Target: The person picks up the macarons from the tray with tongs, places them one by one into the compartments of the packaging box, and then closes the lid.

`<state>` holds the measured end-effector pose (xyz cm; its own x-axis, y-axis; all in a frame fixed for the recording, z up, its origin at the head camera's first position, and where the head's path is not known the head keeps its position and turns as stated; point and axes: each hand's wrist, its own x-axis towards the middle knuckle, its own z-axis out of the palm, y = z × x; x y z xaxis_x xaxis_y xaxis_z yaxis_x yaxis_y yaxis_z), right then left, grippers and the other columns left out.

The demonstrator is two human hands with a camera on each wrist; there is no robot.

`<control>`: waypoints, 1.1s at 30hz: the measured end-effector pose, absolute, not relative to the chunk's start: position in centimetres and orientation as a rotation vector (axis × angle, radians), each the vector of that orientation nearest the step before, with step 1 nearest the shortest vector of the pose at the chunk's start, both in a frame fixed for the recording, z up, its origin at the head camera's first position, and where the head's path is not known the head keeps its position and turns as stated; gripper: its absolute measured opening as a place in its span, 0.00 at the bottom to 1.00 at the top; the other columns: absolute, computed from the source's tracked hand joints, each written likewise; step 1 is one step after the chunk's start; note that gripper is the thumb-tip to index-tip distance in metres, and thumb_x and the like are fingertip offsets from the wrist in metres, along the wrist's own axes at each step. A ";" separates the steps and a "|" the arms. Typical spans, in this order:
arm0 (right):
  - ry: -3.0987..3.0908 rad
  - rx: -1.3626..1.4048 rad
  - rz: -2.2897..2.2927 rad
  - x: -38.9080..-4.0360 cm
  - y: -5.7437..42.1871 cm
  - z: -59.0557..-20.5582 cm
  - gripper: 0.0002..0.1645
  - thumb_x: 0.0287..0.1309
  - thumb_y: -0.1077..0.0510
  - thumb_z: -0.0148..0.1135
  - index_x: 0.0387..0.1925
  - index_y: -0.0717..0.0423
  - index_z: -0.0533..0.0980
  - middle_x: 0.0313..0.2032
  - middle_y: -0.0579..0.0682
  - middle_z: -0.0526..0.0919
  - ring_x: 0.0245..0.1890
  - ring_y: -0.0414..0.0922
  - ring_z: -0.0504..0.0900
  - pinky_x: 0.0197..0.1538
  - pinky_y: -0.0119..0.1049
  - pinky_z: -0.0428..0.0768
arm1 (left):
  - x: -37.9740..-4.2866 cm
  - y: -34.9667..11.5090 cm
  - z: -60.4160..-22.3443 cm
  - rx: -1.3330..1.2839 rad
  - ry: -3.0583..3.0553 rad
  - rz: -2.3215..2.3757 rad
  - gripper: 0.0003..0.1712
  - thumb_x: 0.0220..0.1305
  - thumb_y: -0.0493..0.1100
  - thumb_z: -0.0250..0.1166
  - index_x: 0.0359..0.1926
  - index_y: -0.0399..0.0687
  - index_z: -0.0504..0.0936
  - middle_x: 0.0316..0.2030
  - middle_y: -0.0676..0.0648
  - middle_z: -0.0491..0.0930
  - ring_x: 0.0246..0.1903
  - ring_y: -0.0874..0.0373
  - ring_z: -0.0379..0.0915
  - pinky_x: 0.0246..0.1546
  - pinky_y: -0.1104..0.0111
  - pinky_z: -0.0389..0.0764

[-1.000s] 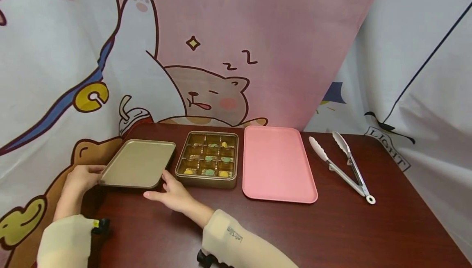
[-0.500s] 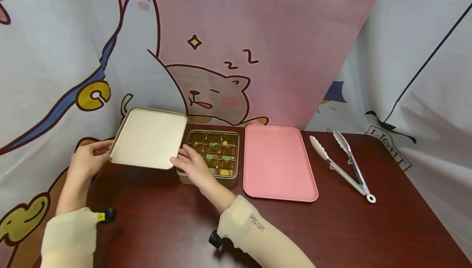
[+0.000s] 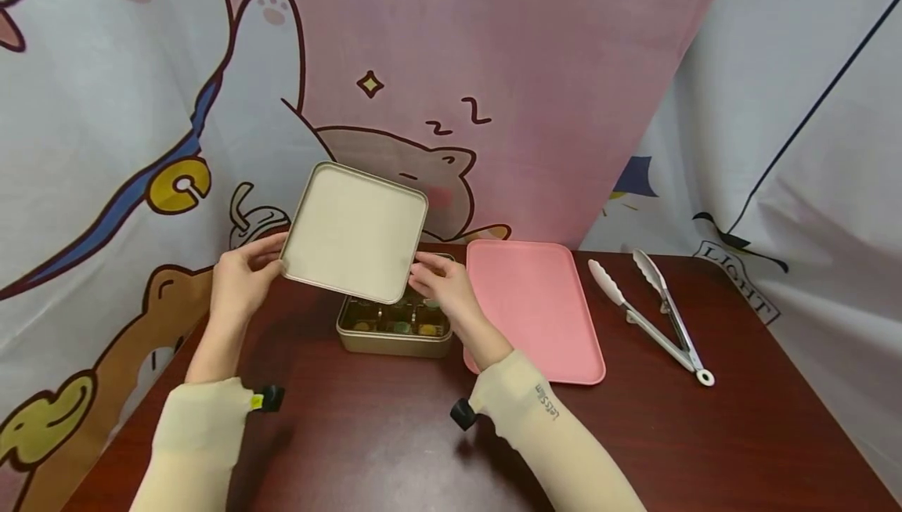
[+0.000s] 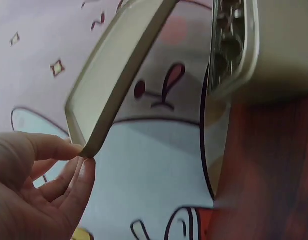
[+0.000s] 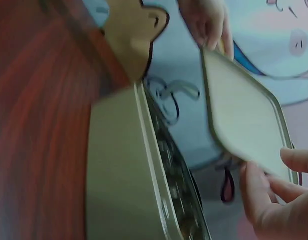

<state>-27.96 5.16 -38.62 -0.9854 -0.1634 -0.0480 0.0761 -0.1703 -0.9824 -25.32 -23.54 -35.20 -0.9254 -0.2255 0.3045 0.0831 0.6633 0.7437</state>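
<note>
A square, pale gold tin lid [image 3: 357, 232] is held up and tilted, its inside facing me. My left hand [image 3: 243, 273] pinches its left corner between thumb and fingers, as the left wrist view [image 4: 39, 180] also shows. At the lid's right side my right hand [image 3: 451, 293] grips the edge with thumb and fingertips. Below and behind the lid stands the gold tin box [image 3: 395, 345] on the table, its divided insert holding small green and yellow pieces. The lid overlaps the back of the box in the head view; in both wrist views a gap shows between them.
Right of the box lies a pink tray [image 3: 535, 308], partly behind my right forearm. Farther right, spread metal tongs [image 3: 665, 320] with white tips rest on the dark red table [image 3: 366, 434]. A cartoon-printed cloth [image 3: 550, 89] hangs right behind the table's back edge.
Both hands have lifted the lid off the table at the left, turned its inside toward me and carried it rightward over the box. The box, tray and tongs have stayed put.
</note>
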 end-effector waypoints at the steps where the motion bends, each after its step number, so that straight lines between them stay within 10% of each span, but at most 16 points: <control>1: 1.941 -0.092 -2.288 -28.2 5.7 -38.6 0.23 0.68 0.67 0.57 0.63 0.69 0.72 0.50 0.62 0.80 0.41 0.42 0.86 0.50 0.31 0.84 | -25.4 -23.0 -35.2 0.095 -2.507 -1.149 0.23 0.65 0.34 0.63 0.61 0.47 0.82 0.48 0.37 0.87 0.41 0.63 0.82 0.31 0.86 0.71; 8: 2.125 -0.062 -2.226 -29.4 8.6 -38.9 0.17 0.66 0.68 0.59 0.54 0.75 0.76 0.36 0.54 0.81 0.29 0.35 0.83 0.40 0.26 0.85 | -26.1 -20.4 -35.7 -0.028 -2.492 -1.160 0.24 0.64 0.32 0.64 0.61 0.47 0.81 0.48 0.37 0.87 0.49 0.44 0.83 0.34 0.85 0.69; 16: 2.302 -0.051 -2.171 -29.7 10.5 -39.2 0.17 0.63 0.66 0.63 0.52 0.71 0.78 0.35 0.52 0.81 0.30 0.35 0.83 0.40 0.27 0.85 | -27.3 -18.9 -37.0 -0.100 -2.497 -1.166 0.24 0.64 0.33 0.66 0.61 0.46 0.81 0.48 0.37 0.87 0.53 0.42 0.80 0.50 0.54 0.77; 33: 2.603 -0.188 -2.231 -29.7 11.7 -38.9 0.14 0.62 0.67 0.65 0.49 0.68 0.81 0.44 0.67 0.85 0.37 0.49 0.88 0.44 0.33 0.86 | -27.2 -17.9 -36.2 -0.092 -2.486 -1.376 0.21 0.71 0.46 0.62 0.62 0.50 0.81 0.57 0.40 0.83 0.59 0.43 0.77 0.61 0.48 0.74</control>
<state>-29.68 11.73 -38.89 -0.9517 0.1058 0.2882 -0.2687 0.1674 -0.9486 -27.21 -17.93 -36.23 -0.9537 -0.0869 0.2880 0.1979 0.5399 0.8181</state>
